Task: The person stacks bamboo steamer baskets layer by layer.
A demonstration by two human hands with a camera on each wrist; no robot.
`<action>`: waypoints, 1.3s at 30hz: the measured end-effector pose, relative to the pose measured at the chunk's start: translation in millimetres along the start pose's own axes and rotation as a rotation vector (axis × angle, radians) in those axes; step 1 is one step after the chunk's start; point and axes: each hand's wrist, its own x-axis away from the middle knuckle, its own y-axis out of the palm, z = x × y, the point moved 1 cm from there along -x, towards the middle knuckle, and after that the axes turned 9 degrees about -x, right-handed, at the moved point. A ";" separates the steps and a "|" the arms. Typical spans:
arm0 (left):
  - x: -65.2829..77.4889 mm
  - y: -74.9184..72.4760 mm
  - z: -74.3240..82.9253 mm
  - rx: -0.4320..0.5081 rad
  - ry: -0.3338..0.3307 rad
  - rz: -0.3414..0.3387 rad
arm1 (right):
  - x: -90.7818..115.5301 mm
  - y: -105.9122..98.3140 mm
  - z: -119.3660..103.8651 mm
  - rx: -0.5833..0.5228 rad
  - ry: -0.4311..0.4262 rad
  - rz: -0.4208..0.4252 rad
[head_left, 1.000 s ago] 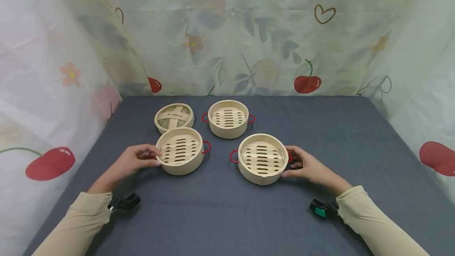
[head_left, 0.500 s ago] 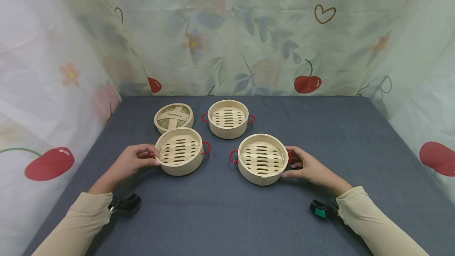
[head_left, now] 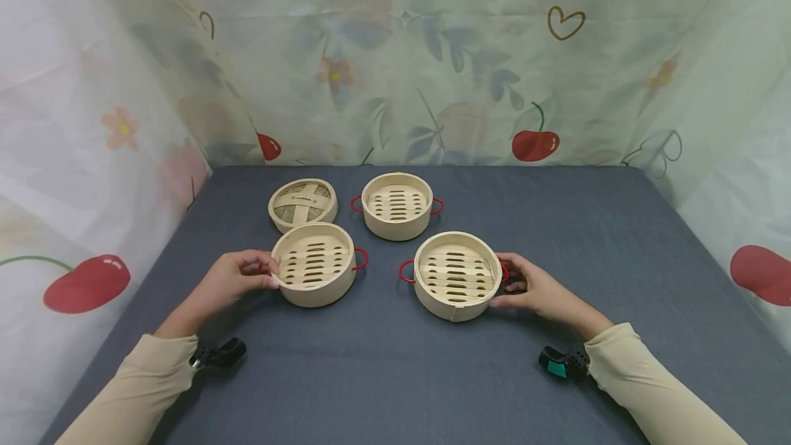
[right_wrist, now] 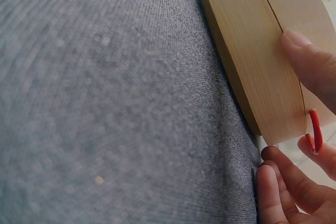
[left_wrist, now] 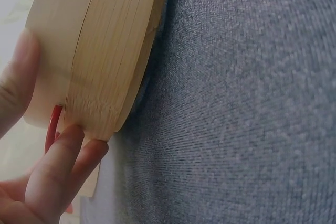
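Note:
A round bamboo steamer basket [head_left: 315,297] with a slatted base and red side handles sits at left of centre. My left hand [head_left: 231,282] holds it by its left side, thumb on the near wall and fingers at the red handle [left_wrist: 52,127]. To the right stands a matching steamer basket [head_left: 455,309]. My right hand [head_left: 536,290] grips its right side. In the right wrist view the thumb presses the wall [right_wrist: 252,51] and the curled fingers lie around the red handle [right_wrist: 315,132]. Both baskets hold nothing inside.
Behind the left basket lies a woven bamboo lid [head_left: 303,203], partly overlapped by it in the head view. A third steamer basket [head_left: 397,229] with red handles stands at the back centre. Dark grey cloth [head_left: 395,376] covers the table. A printed curtain [head_left: 395,88] hangs behind.
The left basket has shifted very slightly, a little to the right and nearer over the last half second, with my left hand on it. My right hand and its basket hold still.

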 end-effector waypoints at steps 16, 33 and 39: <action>1.7 -2.8 8.1 -0.016 -0.020 0.012 | 0.2 0.0 0.8 -0.009 -0.009 -0.002; 1.4 -9.1 22.6 -0.066 -0.036 0.017 | 0.1 0.5 1.6 -0.002 -0.020 -0.004; 0.9 -11.1 26.4 -0.064 -0.035 0.014 | 0.2 0.7 1.4 0.002 -0.016 0.000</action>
